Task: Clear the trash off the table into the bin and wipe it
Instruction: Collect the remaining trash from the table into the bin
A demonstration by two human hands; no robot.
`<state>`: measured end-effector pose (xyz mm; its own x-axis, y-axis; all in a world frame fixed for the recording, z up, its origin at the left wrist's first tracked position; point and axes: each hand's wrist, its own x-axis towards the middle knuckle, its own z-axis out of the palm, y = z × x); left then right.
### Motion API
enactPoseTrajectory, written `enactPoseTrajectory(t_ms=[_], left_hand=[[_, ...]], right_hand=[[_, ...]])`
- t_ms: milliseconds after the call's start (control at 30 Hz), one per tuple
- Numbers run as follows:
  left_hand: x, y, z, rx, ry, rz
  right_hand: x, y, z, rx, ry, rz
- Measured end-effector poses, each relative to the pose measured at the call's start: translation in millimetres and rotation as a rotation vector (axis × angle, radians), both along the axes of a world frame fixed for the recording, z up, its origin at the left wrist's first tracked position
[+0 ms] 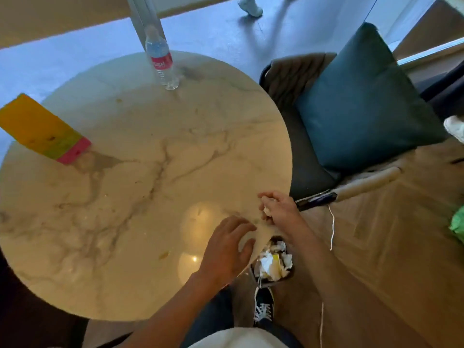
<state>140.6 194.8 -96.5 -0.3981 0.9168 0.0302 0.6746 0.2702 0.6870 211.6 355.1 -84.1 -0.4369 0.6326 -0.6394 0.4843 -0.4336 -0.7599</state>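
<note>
A round marble table (140, 187) fills the view. My left hand (226, 249) lies flat on its near right edge, fingers spread, holding nothing. Just right of it, at the table's rim, my right hand (278, 209) is closed around a small pale scrap of trash (266, 210). Directly below that edge stands a small bin (272, 262) on the floor, full of crumpled white and yellow paper. A clear water bottle (160, 59) with a red label stands at the far side of the table. A tall yellow and pink carton (42, 131) stands at the left edge.
A dark chair (308, 156) with a teal cushion (364, 101) sits against the table's right side. A phone (316, 200) lies on the chair's arm. My shoe (263, 307) is beside the bin. Another person's shoe (251, 6) shows at the top. Small stains dot the tabletop.
</note>
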Motion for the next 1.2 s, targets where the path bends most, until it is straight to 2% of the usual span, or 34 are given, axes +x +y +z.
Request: enactPoseTrajectory(t_ms=[100,233,433,600,767,1033,1100,1200], left_hand=[[35,-2,-24,-0.017,0.201,-0.204],[37,9,-45,-0.097,0.411,-0.399],[35,24,-49,-0.187,0.568,-0.472],[35,23,-58,-0.189,0.624,-0.465],[36,23,-60,-0.183,0.623,-0.444],[34,21,-65,-0.147,0.632,-0.437],[34,22,-64,-0.125,0.628,-0.430],[35,23,-63,-0.116,0.626,-0.432]], right_hand=[[52,4,-15,-0.010,-0.038,-0.068],[102,-6,-50,-0.121,-0.124,-0.059],[134,-33,-137,-0.221,-0.274,-0.115],[146,-50,-217,-0.306,-0.354,-0.153],[141,-65,-283,-0.326,-0.403,-0.087],[128,-68,-340,-0.393,-0.395,-0.234],[124,-71,-340,-0.409,-0.387,-0.219],[124,-83,-334,-0.350,-0.476,-0.151]])
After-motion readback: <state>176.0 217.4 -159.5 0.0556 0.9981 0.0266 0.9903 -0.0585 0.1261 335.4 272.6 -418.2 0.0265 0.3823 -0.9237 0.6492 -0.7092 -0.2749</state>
